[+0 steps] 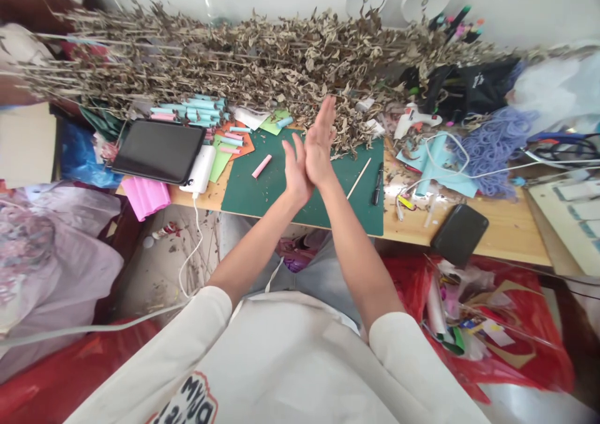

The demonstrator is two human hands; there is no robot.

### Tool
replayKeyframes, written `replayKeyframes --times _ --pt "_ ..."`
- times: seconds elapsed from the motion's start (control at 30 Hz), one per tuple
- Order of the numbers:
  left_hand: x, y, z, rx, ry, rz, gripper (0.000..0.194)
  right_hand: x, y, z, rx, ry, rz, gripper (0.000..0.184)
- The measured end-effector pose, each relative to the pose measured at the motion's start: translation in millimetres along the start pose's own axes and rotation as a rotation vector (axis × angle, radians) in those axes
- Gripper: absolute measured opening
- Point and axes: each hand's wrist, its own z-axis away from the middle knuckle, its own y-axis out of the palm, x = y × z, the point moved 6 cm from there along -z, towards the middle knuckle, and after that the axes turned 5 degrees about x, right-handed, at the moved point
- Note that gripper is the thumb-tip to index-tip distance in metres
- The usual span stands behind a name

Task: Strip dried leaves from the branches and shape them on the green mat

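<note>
My left hand (297, 172) and my right hand (320, 146) are held palm to palm above the green cutting mat (262, 196). Their fingers stretch out straight, pointing away from me. Whatever may lie between the palms is hidden. A small pink paper roll (261, 166) lies on the mat left of my hands. To their right are a thin wooden stick (359, 178) and a black pen (377, 184). Dried leafy stalks (262, 55) spread behind the hands, some leaves reaching onto the mat.
Blue paper rolls (201, 108) are heaped behind a black tablet (159, 151) and a white power bank (200, 171). On the right are a glue gun (416, 122), purple yarn (492, 146), blue paper (438, 161), cables and a dark phone-like device (460, 233). A red bag (539, 349) sits below.
</note>
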Motion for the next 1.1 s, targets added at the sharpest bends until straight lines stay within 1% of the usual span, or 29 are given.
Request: replayKeyframes --times 0.1,0.17,0.2,0.3,0.37,0.43,0.53,0.6,0.67,0.73,0.77,0.8,0.87,0.93,0.97,1.0,1.07,1.1 --pt "6 -8.9 5 0.087 0.008 0.112 0.072 -19 0 7 -0.02 0.044 0.032 0.08" --pt "11 -19.5 3 0.111 -0.045 0.21 0.077 -28 0 14 -0.038 0.038 0.047 0.079" --pt "14 -25.6 1 0.099 -0.082 0.256 0.074 -30 -1 16 -0.049 0.029 0.027 0.078" --pt "22 -38.7 -7 0.034 -0.147 0.425 0.057 -32 -8 15 -0.102 -0.016 -0.095 0.078" --pt "29 -40.6 -12 -0.004 -0.171 0.527 0.048 -31 -11 11 -0.142 -0.048 -0.138 0.077" --pt "35 -39.9 -16 -0.044 -0.19 0.579 0.041 -30 -12 9 -0.176 -0.061 -0.131 0.073" --pt "37 -40.8 -17 -0.079 -0.201 0.589 0.031 -29 -18 14 -0.252 -0.057 -0.1 0.069" --pt "31 -45.8 -16 -0.075 -0.196 0.551 0.025 -26 -30 24 -0.339 -0.052 -0.09 0.065" --pt "22 -54.2 -14 -0.067 -0.167 0.462 0.024 -22 -45 39 -0.429 -0.034 -0.063 0.058" --pt "12 -63.0 -12 -0.069 -0.099 0.334 0.027 -18 -58 53 -0.492 0.004 0.029 0.056" --pt "7 -66.5 -11 -0.075 -0.051 0.26 0.031 -15 -62 58 -0.502 0.014 0.09 0.054" --pt "4 -69.2 -10 -0.087 0.0 0.18 0.034 -13 -63 61 -0.475 0.018 0.156 0.049" --pt "-1 -71.0 -9 -0.109 0.102 0.011 0.036 -9 -57 62 -0.351 0.0 0.284 0.039" --pt "-3 -69.1 -10 -0.111 0.182 -0.153 0.023 -7 -45 61 -0.198 -0.028 0.392 0.033" --pt "-2 -67.9 -12 -0.103 0.201 -0.221 0.014 -7 -40 61 -0.14 -0.03 0.437 0.032" --pt "-1 -67.0 -14 -0.09 0.207 -0.269 0.012 -8 -36 60 -0.103 -0.019 0.478 0.033" --pt "3 -67.0 -19 -0.05 0.18 -0.303 0.025 -9 -34 60 -0.084 0.016 0.535 0.038" --pt "6 -67.6 -22 -0.022 0.161 -0.298 0.028 -10 -35 61 -0.084 0.021 0.539 0.039"
